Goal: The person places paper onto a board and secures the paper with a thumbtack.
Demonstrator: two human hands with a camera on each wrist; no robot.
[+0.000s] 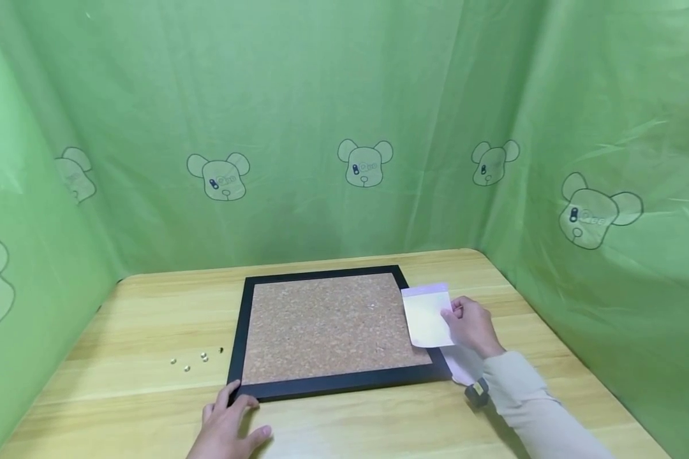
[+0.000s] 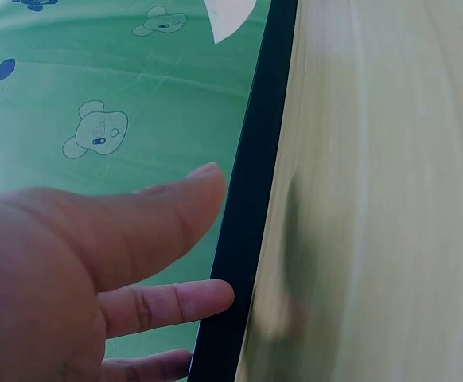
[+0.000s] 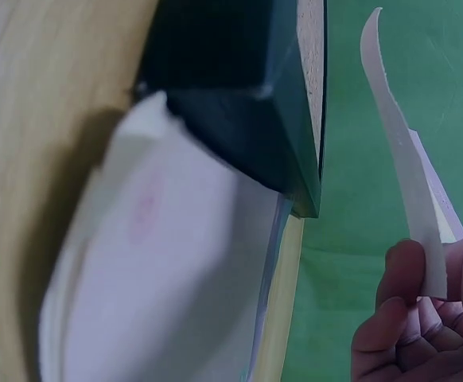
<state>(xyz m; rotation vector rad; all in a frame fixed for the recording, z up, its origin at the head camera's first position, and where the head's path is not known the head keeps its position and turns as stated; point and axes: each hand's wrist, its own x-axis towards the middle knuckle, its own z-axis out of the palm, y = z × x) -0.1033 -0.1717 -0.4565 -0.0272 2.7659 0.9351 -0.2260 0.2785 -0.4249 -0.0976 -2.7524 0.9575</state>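
Pinching the paper (image 1: 427, 319) right of the picture's centre, the right grip (image 1: 472, 325) suitably takes an edge of something likely light, limp and easily creased; the left grip (image 1: 226, 424), fingers apart, touches the corkboard (image 1: 333, 325)

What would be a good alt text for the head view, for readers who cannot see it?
A person's right hand holds a paper sheet at the right edge of a framed cork board, while the left hand touches the board's near left corner. Small shiny pieces lie left of it on a wooden table, before green curtains.
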